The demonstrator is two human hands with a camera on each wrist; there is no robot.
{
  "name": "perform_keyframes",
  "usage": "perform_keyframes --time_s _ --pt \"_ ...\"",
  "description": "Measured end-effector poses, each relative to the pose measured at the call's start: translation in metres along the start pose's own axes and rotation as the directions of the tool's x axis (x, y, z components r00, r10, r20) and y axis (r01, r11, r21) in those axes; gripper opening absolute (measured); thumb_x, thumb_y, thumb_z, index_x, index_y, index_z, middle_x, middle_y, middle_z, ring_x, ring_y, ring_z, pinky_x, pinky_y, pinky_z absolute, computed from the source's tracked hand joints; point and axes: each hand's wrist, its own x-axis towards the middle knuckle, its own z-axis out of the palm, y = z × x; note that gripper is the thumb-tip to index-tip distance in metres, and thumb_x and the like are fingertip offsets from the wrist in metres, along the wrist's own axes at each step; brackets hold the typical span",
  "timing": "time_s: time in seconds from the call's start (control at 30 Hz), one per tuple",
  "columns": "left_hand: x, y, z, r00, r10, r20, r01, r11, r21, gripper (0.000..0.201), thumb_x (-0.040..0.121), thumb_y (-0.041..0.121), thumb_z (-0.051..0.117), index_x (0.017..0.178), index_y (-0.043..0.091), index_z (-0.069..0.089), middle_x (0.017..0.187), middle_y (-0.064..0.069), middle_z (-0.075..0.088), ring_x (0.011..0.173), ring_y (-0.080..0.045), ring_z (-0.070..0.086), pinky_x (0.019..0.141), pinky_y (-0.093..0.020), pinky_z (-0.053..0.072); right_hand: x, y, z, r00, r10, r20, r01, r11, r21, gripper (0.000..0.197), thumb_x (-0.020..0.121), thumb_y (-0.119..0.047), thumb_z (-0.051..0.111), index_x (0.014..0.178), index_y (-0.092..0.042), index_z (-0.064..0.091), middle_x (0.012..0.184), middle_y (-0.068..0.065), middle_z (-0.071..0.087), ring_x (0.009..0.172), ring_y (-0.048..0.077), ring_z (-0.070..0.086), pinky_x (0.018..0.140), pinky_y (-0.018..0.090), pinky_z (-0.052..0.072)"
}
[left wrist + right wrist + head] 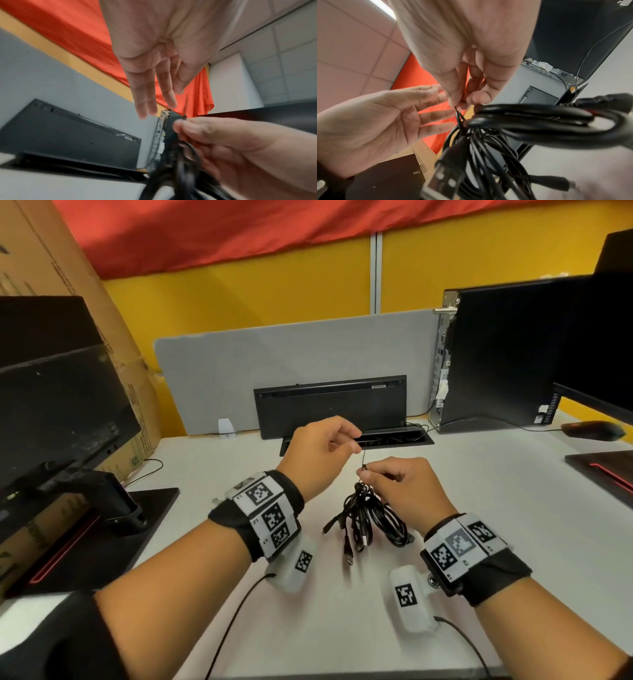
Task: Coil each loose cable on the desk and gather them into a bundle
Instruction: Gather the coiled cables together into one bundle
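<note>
A bundle of black cables (370, 518) hangs over the white desk (479, 525), its plug ends touching the surface. A thin black tie strand (363, 458) rises from its top. My right hand (363, 472) pinches that strand at the bundle's neck between thumb and forefinger and bears the cables. In the right wrist view the right hand (462, 101) pinches the strand (458, 115) above the thick coils (530, 121). My left hand (356, 441) hovers just above and to the left, by the strand's upper end. In the wrist views the left hand (426, 108) (154, 94) shows straight, spread fingers holding nothing.
A black keyboard (329, 405) leans upright against the grey divider, with an open cable slot (387, 438) in front of it. A PC tower (496, 354) and mouse (596, 430) are at the right. A monitor with its stand (120, 508) and a cardboard box (68, 268) crowd the left.
</note>
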Motion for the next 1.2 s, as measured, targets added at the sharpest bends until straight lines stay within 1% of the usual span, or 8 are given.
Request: perform_keyframes --time_s 0.1,0.2,0.37,0.5,0.77,0.97,1.07,1.2 --pt "0.007 -0.014 -0.021 0.981 -0.142 0.133 0.101 0.955 0.28 0.01 0.091 0.018 0.062 0.089 0.016 0.072 0.079 0.005 0.071 0.076 -0.012 0.069 0.064 -0.024 0.054 0.0 0.002 -0.001 1.0 0.003 0.006 -0.003 0.998 -0.061 0.01 0.084 -0.021 0.074 0.083 -0.03 0.078 0.08 -0.017 0.074 0.074 -0.007 0.065 0.071 0.017 0.046" --pt "0.007 -0.033 -0.033 0.881 -0.393 0.264 0.167 0.78 0.604 0.021 0.091 0.026 0.062 0.084 0.01 0.073 0.077 0.0 0.074 0.069 -0.015 0.071 0.058 -0.023 0.056 0.0 0.001 -0.001 0.999 0.021 0.029 -0.018 0.993 -0.12 0.006 0.083 -0.025 0.074 0.086 -0.027 0.078 0.086 -0.018 0.073 0.087 -0.005 0.066 0.084 0.02 0.048" --pt "-0.008 -0.058 -0.027 0.78 -0.552 0.296 0.027 0.501 0.865 0.039 0.075 0.05 0.076 0.073 0.015 0.058 0.063 0.003 0.06 0.054 -0.014 0.057 0.054 -0.023 0.047 -0.002 -0.002 0.002 0.997 0.036 0.073 -0.022 0.981 -0.191 0.011 0.085 -0.029 0.072 0.092 -0.023 0.079 0.093 -0.014 0.073 0.093 -0.005 0.062 0.082 0.017 0.044" --pt "-0.018 -0.065 -0.01 0.697 -0.626 0.35 -0.023 0.469 0.883 0.056 0.062 0.063 0.079 0.07 0.015 0.05 0.064 0.002 0.057 0.057 -0.015 0.055 0.061 -0.028 0.049 -0.002 -0.005 0.002 0.995 0.06 0.081 -0.042 0.978 -0.202 0.013 0.085 -0.029 0.072 0.093 -0.021 0.079 0.097 -0.011 0.074 0.097 0.003 0.064 0.09 0.026 0.046" --pt "-0.021 -0.062 0.005 0.738 -0.578 0.348 0.026 0.54 0.841 0.03 0.083 0.03 0.071 0.077 0.01 0.05 0.072 -0.003 0.054 0.064 -0.02 0.054 0.054 -0.026 0.044 -0.003 -0.009 0.0 0.992 0.081 0.1 -0.055 0.971 -0.234 0.011 0.085 -0.029 0.071 0.091 -0.023 0.079 0.098 -0.01 0.074 0.089 0.004 0.063 0.084 0.025 0.046" --pt "-0.008 -0.05 -0.011 0.86 -0.495 0.122 0.448 0.848 0.282 0.025 0.088 0.019 0.06 0.073 0.005 0.073 0.077 -0.004 0.075 0.069 -0.013 0.064 0.07 -0.027 0.056 -0.001 -0.012 0.001 0.983 0.106 0.149 -0.07 0.971 -0.228 0.006 0.085 -0.026 0.072 0.084 -0.029 0.078 0.088 -0.019 0.071 0.087 -0.002 0.062 0.08 0.021 0.045" --pt "-0.016 -0.034 -0.013 0.904 -0.415 0.105 0.428 0.868 -0.253 0.018 0.087 0.006 0.061 0.072 0.003 0.07 0.079 -0.01 0.075 0.075 -0.019 0.071 0.068 -0.024 0.058 0.001 -0.015 0.003 0.977 0.098 0.189 -0.049 0.968 -0.246 0.008 0.084 -0.023 0.073 0.081 -0.029 0.078 0.077 -0.023 0.068 0.083 -0.007 0.062 0.074 0.014 0.044" --pt "-0.025 -0.022 -0.007 0.946 -0.319 0.05 0.298 0.805 -0.513 0.018 0.09 0.001 0.055 0.08 0.006 0.069 0.087 -0.012 0.076 0.086 -0.028 0.073 0.08 -0.037 0.06 0.002 -0.02 0.006 0.966 0.105 0.236 -0.033 0.956 -0.292 0.016 0.083 -0.02 0.073 0.068 -0.017 0.077 0.051 -0.006 0.059 0.048 0.0 0.048 0.056 0.017 0.039"
